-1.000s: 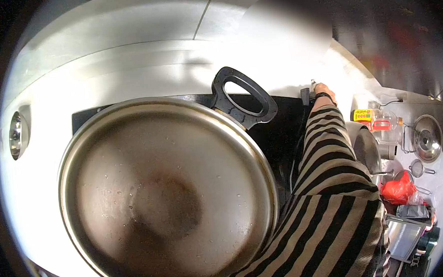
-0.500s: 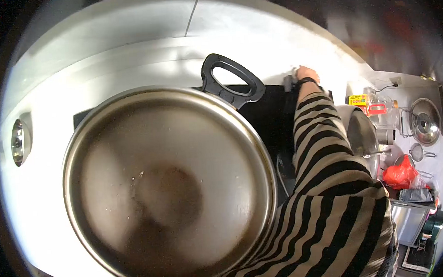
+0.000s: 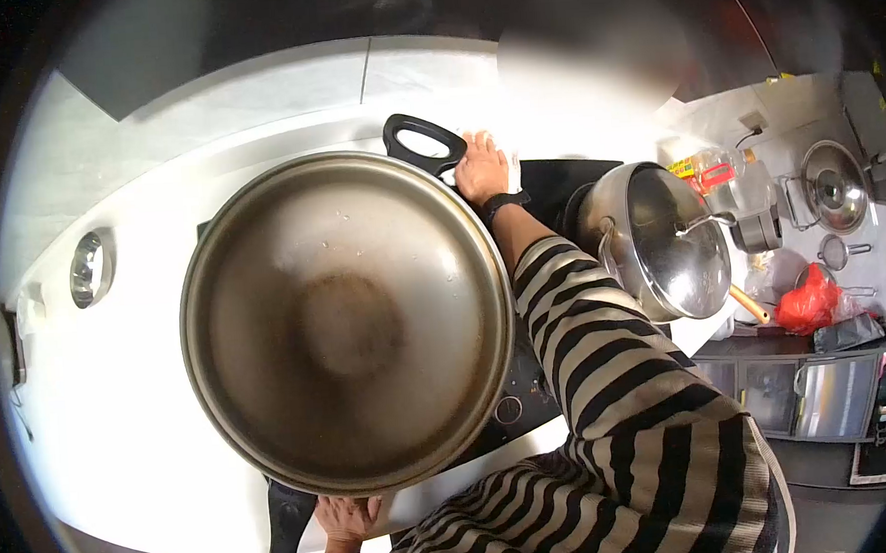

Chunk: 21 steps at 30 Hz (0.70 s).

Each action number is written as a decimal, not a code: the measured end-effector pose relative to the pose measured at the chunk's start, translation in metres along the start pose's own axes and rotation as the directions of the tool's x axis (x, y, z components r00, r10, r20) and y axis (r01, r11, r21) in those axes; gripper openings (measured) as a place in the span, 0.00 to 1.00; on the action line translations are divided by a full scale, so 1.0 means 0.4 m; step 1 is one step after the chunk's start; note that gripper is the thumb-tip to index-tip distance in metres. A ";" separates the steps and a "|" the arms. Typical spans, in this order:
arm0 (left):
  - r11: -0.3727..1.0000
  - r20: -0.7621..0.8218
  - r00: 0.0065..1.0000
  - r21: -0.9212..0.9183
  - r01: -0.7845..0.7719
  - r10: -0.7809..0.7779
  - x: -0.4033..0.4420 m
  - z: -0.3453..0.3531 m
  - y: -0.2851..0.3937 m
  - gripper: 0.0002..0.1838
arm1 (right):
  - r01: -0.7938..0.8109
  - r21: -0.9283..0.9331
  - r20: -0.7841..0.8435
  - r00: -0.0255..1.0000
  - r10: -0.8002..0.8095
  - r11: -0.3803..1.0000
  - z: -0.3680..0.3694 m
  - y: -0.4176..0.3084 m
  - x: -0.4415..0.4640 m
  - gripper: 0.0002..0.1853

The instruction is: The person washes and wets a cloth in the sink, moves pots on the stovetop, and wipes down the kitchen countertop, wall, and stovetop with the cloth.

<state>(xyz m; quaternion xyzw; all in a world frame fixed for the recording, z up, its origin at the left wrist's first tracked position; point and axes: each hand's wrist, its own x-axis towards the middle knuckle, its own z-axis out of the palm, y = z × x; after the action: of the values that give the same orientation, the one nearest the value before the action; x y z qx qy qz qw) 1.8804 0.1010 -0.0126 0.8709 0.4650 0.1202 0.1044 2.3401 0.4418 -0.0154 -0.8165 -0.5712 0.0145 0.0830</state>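
Note:
A large, wide metal wok [image 3: 350, 326] with a brown-stained centre covers much of the black cooktop [image 3: 515, 403]. Its black loop handle [image 3: 447, 156] points to the back; a long black handle [image 3: 289, 530] sticks out at the front. My right hand [image 3: 482, 169] lies beside the loop handle, fingers stretched over a white cloth [image 3: 514, 176] that shows at the hand's edges. At the front, my left hand [image 3: 344, 520] is next to the long handle, below the wok's rim. The rim hides most of its fingers, so its grip cannot be made out.
Right of my right arm stands a lidded steel pot [image 3: 662, 240]. Beyond it are a clear plastic bottle [image 3: 749, 190], a round metal lid [image 3: 835, 188], a small strainer [image 3: 834, 251] and a red plastic bag [image 3: 808, 300]. A shiny metal bowl [image 3: 90, 270] sits on the left.
My right hand has come left and closer to the wok's loop handle. The wok looks smaller and more of the cooktop's front shows. My left hand has come into view. The camera's view has shifted.

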 end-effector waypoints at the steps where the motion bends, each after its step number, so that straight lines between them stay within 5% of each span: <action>1: 0.999 0.036 0.999 0.026 0.026 -0.027 0.000 -0.003 0.004 0.36 | 0.021 0.033 0.001 1.000 -0.021 0.999 0.003 0.000 -0.015 0.28; 9: 0.992 0.086 0.992 0.092 0.086 -0.094 0.023 -0.013 0.014 0.41 | 0.296 0.212 -0.265 0.935 -0.237 0.931 0.022 0.046 -0.267 0.27; 10: 0.987 0.045 0.999 0.161 0.002 -0.010 0.000 0.010 -0.006 0.41 | 0.327 0.258 -0.306 0.920 -0.245 0.909 0.021 0.056 -0.297 0.25; 13: 0.992 0.095 0.991 0.090 0.083 -0.092 0.031 -0.035 0.023 0.40 | 0.321 0.389 -0.319 0.926 -0.201 0.863 0.029 0.085 -0.300 0.20; 14: 0.991 0.035 0.999 0.130 0.022 -0.027 0.036 -0.036 0.019 0.39 | 0.271 0.442 -0.343 0.932 -0.118 0.855 0.000 0.082 -0.266 0.16; 15: 0.994 0.057 0.995 0.080 0.077 -0.081 0.034 -0.037 0.026 0.38 | 0.075 0.607 -0.333 0.928 0.167 0.791 -0.022 0.076 -0.216 0.14; 16: 0.993 0.048 0.996 0.087 0.074 -0.078 0.034 -0.032 0.024 0.38 | 0.204 0.534 -0.574 0.800 0.175 0.820 -0.025 0.102 -0.154 0.14; 18: 0.990 -0.050 0.999 0.140 0.003 0.004 0.004 0.003 0.003 0.37 | -0.012 0.827 -0.389 0.709 0.588 0.563 -0.003 0.154 0.004 0.13; 19: 0.992 -0.020 0.999 0.119 0.034 -0.032 -0.007 0.011 0.001 0.37 | -0.096 0.951 -0.191 0.566 0.802 0.295 -0.126 0.074 0.007 0.18; 21: 0.993 0.048 0.994 0.080 0.090 -0.094 -0.018 0.013 0.003 0.38 | -0.268 0.938 -0.122 0.334 0.935 0.219 -0.038 0.171 0.134 0.21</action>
<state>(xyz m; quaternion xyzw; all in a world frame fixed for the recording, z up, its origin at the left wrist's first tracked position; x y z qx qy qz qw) 1.8791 0.0938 -0.0181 0.8547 0.5061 0.0745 0.0880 2.4243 0.4674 -0.0068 -0.7785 0.0048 -0.0053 0.6276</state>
